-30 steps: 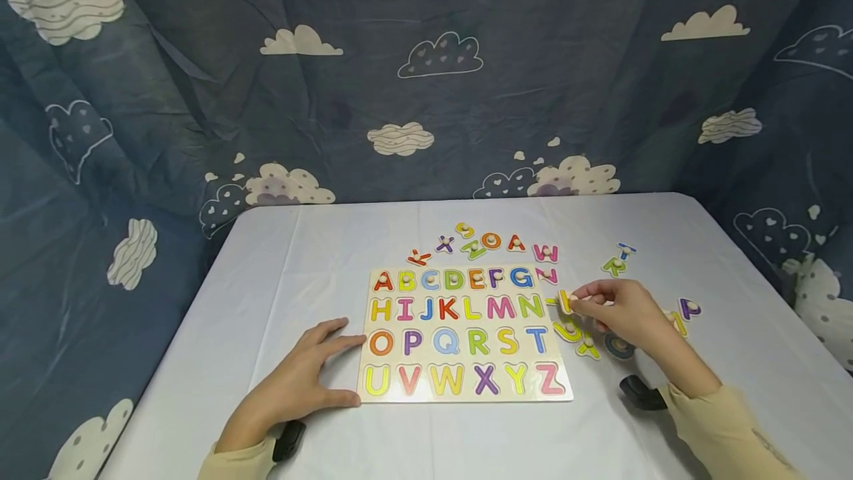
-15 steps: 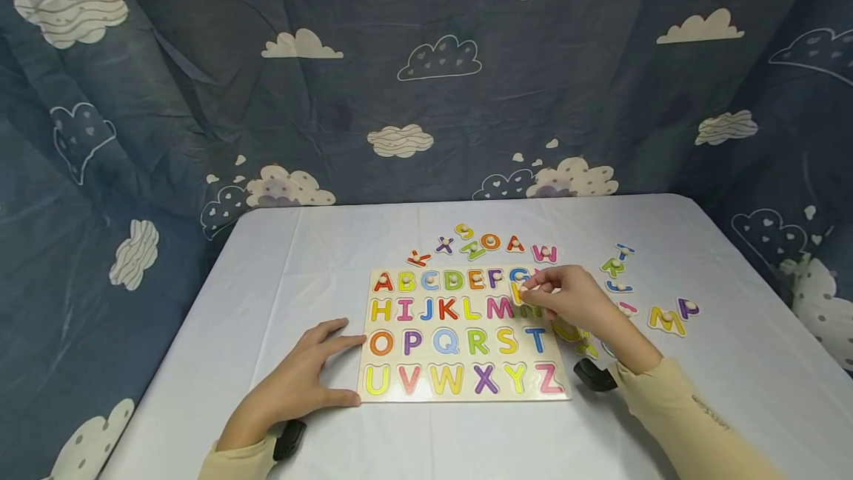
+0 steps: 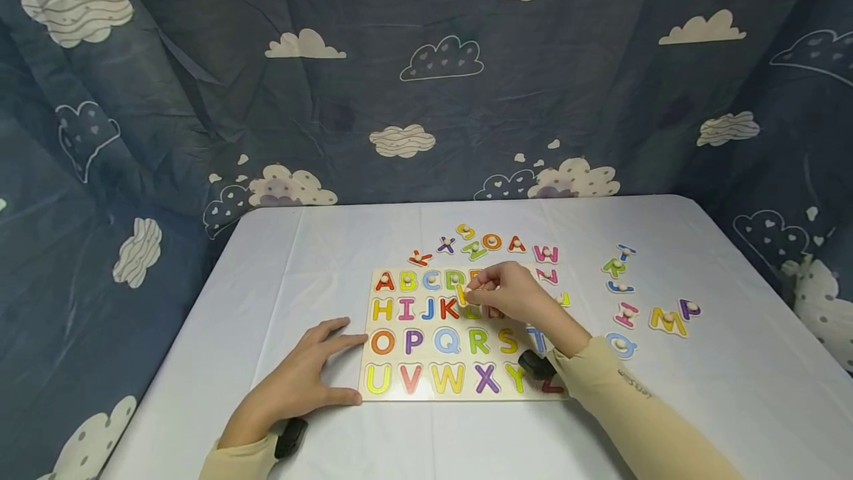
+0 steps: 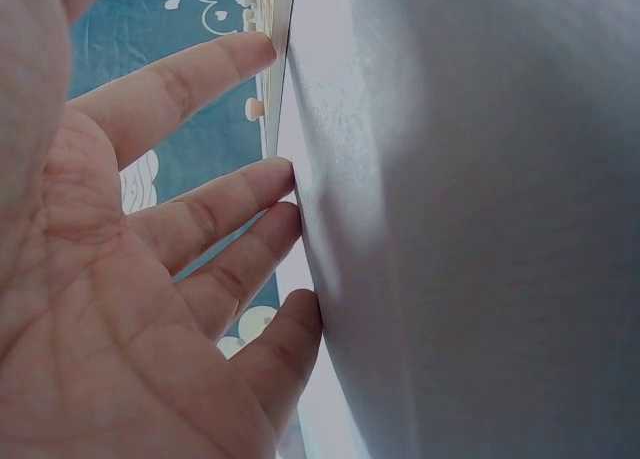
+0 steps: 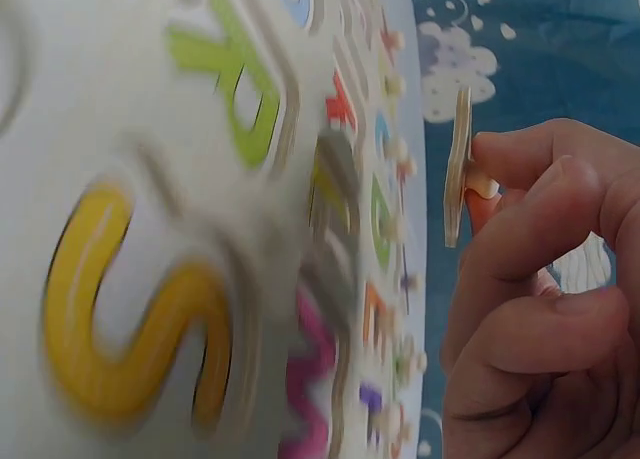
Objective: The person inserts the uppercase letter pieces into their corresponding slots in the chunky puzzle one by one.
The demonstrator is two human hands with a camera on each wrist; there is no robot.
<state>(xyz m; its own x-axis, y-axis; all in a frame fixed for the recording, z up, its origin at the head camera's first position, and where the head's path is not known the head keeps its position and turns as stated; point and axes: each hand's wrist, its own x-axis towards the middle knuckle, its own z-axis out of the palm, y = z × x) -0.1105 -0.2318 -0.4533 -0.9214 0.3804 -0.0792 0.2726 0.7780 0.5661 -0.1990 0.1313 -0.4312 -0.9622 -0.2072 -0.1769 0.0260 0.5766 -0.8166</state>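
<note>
A wooden alphabet puzzle board (image 3: pixel 426 384) lies on the white table. My left hand (image 3: pixel 300 376) rests at its left edge, index finger and thumb touching it, fingers spread. My right hand (image 3: pixel 516 295) is above the board's upper middle, pinching a yellow letter piece (image 3: pixel 461 295) by its knob. Edge-on, the same letter piece (image 5: pixel 457 169) stands off the board in the right wrist view; which letter it is cannot be read now. Knobbed pieces such as the red A (image 3: pixel 384 282) sit in the top row. My hand hides that row's right part.
Loose letters lie behind the board, among them a red K (image 3: pixel 420 258) and a pink W (image 3: pixel 546 254). More lie to the right, including a blue Q (image 3: pixel 621 346), a yellow M (image 3: pixel 668 321) and a purple P (image 3: pixel 689 309). A dark cloud-patterned cloth (image 3: pixel 400 95) hangs behind the table.
My right hand has carried the yellow letter leftward, from beside the board's right edge to above its upper middle. My left hand has stayed at the board's left edge.
</note>
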